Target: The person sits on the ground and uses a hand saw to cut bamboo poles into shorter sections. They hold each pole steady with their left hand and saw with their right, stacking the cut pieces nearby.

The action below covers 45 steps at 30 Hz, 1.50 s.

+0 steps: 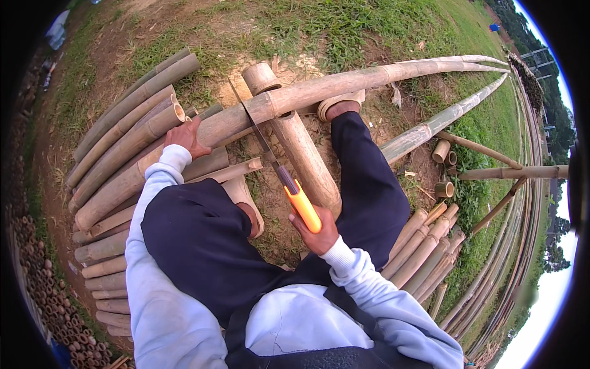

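Just right of stacked bamboo lengths (126, 154), resting the spread left hand (186, 138) on a bamboo pole (332, 88). With a saw (286, 178) laid across the pole right of that hand, gripping the orange handle (303, 206) in the curled right hand (321, 235), with cut bamboo pieces (424, 252) farther right.

The ground (196, 34), partly grassed, bore a thick bamboo log (310, 166); stacked bamboo lengths (107, 283) lay left of the log, shorter bamboo pieces (424, 246) to its right.

saw handle (304, 208): orange | bamboo pole (295, 98): tan | trousers (369, 178): navy | grass (369, 27): green
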{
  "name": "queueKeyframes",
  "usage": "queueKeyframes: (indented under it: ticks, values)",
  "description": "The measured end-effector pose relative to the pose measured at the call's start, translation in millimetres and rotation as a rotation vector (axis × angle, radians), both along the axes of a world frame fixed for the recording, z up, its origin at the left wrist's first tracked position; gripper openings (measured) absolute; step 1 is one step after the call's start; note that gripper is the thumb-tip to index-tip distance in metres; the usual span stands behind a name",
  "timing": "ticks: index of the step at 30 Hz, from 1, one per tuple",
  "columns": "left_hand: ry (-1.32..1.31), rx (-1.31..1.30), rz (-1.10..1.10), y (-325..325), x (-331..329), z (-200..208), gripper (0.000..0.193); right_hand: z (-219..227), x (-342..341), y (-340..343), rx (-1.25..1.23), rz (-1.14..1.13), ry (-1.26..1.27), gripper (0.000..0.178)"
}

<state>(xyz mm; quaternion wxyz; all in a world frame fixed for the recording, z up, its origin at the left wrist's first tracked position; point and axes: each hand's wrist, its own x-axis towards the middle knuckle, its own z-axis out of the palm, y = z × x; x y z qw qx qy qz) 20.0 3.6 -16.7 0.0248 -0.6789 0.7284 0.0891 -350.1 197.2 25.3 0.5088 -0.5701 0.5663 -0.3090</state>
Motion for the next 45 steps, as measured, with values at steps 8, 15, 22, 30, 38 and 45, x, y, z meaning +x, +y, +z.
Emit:
queueKeyframes:
  ticks: [8, 15, 22, 30, 38, 45]
  values:
    - [-0.004, 0.006, -0.017, -1, -9, -9, 0.071, -11, 12, -40, -0.044, 0.006, 0.064, 0.02]
    - [-0.034, 0.046, 0.018, -3, -2, -1, 0.078, -5, 17, -39, -0.063, 0.016, 0.047, 0.022]
    - [-0.049, 0.104, 0.035, 0, -5, -10, 0.087, 16, -18, 15, -0.049, 0.052, 0.074, 0.024]
    - [-0.033, 0.144, 0.027, -3, -3, -1, 0.09, -25, 26, -55, -0.177, -0.013, 0.007, 0.021]
    - [-0.036, 0.102, 0.024, -2, -6, -6, 0.085, -9, 2, -14, -0.071, 0.026, 0.056, 0.016]
    - [-0.037, 0.068, 0.016, -4, -6, 4, 0.08, -14, 19, -32, -0.128, -0.032, 0.008, 0.019]
